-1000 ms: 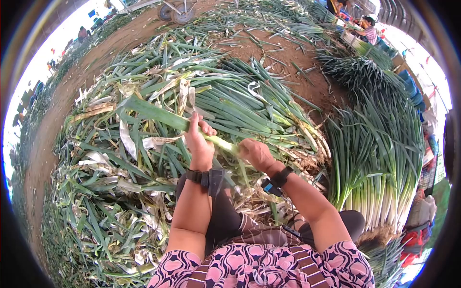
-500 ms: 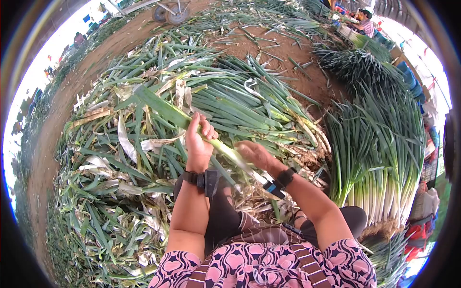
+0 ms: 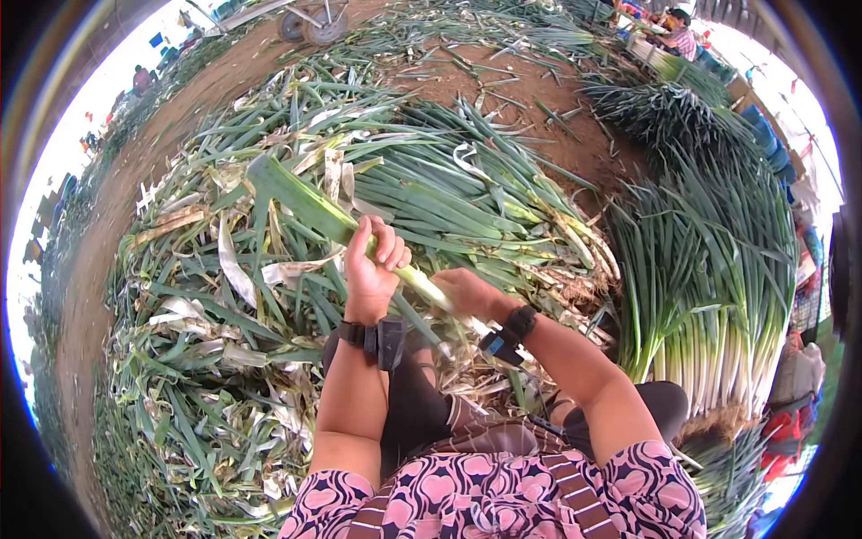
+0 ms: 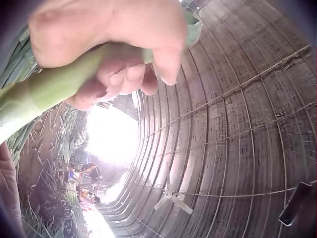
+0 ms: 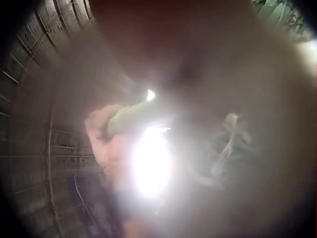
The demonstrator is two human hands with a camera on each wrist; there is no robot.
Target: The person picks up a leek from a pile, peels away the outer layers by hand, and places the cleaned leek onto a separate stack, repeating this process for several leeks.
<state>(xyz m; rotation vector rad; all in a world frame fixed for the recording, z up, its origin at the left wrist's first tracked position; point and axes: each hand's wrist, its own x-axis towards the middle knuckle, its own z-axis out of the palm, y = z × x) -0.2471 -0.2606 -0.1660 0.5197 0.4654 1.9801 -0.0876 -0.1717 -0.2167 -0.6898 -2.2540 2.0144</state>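
Observation:
In the head view, my left hand (image 3: 373,269) grips a leek (image 3: 310,202) round its middle. The leek slants, its broad green leaf end toward the upper left and its pale stalk toward the lower right. In the left wrist view, curled fingers (image 4: 119,79) wrap the light green stalk (image 4: 49,94). My right hand (image 3: 469,293) is on the pale part of the stalk, fingers bent at its side and partly hidden. The right wrist view is hazy; the stalk (image 5: 131,116) shows there, with the left hand (image 5: 106,134) round it.
Untrimmed leeks (image 3: 476,189) lie in a heap ahead, amid trimmed leaves and peelings (image 3: 206,359). On the right, leeks with white stalks (image 3: 718,359) are stacked neatly. Bare soil (image 3: 530,99) shows beyond. A wheeled cart (image 3: 319,25) and another person (image 3: 675,36) are farther off.
My right hand came away from the stalk about half a second ago and is back at it, slightly lower than at first. The leek now slants more steeply; my left hand has kept its grip.

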